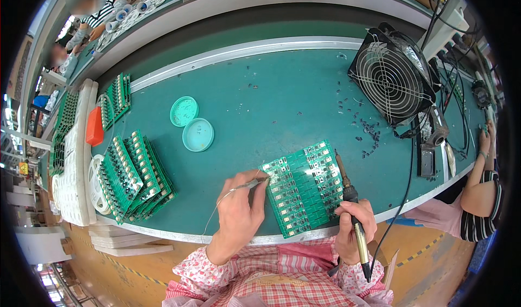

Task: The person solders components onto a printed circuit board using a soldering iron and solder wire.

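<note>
A green circuit board panel (303,190) with rows of small parts lies tilted on the bench in front of me. My left hand (239,208) is closed at its upper left corner, pinching a thin silvery solder wire (217,205) that trails down toward the bench edge. A slim grey metal piece shows between those fingers; its kind is unclear. On the other side, my right hand (355,225) grips a soldering iron (350,193). Its tip points away from me, beside the panel's upper right edge.
Stacked green boards (135,177) stand at left, near an orange block (94,126) and a white tray (76,160). Two small turquoise dishes (198,134) sit mid-bench. Loose black parts (369,136) lie before a caged fan (391,79) at right. A black cord (411,171) crosses the bench. Other people sit nearby.
</note>
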`<control>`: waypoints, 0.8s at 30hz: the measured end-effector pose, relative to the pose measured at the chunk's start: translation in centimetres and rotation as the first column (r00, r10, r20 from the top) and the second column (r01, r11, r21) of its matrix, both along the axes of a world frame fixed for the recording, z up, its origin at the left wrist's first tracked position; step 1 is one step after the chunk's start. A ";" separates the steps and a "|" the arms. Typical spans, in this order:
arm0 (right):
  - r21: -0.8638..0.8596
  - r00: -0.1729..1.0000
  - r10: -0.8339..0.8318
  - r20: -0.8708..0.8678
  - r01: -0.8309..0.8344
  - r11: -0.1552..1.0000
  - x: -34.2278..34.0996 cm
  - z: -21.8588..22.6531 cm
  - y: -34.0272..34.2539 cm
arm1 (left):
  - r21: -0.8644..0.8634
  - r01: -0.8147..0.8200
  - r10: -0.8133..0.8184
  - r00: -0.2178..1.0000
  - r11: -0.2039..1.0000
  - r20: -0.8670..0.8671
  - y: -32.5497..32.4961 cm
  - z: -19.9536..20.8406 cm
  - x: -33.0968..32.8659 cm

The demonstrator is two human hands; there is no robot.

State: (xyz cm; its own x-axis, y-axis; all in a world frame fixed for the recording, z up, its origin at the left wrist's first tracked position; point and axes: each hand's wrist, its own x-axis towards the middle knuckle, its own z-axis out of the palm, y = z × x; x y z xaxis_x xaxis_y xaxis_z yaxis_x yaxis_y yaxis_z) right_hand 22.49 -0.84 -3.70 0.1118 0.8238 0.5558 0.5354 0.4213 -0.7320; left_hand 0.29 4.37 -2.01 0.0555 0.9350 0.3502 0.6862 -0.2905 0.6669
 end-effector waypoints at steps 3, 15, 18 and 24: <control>0.019 1.000 0.004 0.006 -0.004 1.000 -0.1 0.2 0.2 | 0.012 0.004 -0.004 1.000 1.000 -0.001 0.1 -0.2 0.0; 0.018 0.979 0.112 -0.170 -0.111 0.994 -0.8 1.2 0.9 | 0.017 -0.013 0.012 1.000 1.000 0.006 -0.1 -0.2 0.1; 0.019 0.980 0.112 -0.164 -0.111 0.994 -1.0 0.9 1.2 | 0.010 -0.011 0.011 1.000 1.000 0.019 -0.1 -0.2 0.1; 0.018 0.980 0.082 -0.180 -0.080 0.997 -1.0 0.6 1.0 | -0.010 -0.003 0.003 1.000 1.000 0.001 0.0 -0.1 0.0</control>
State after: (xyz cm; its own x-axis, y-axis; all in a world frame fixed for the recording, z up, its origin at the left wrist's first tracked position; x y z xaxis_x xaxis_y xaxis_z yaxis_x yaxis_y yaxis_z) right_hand 21.50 0.13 -3.08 0.1445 0.8281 0.5416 0.3584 0.4664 -0.8087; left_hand 0.32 4.35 -2.10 0.0524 0.9387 0.3407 0.6867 -0.2816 0.6702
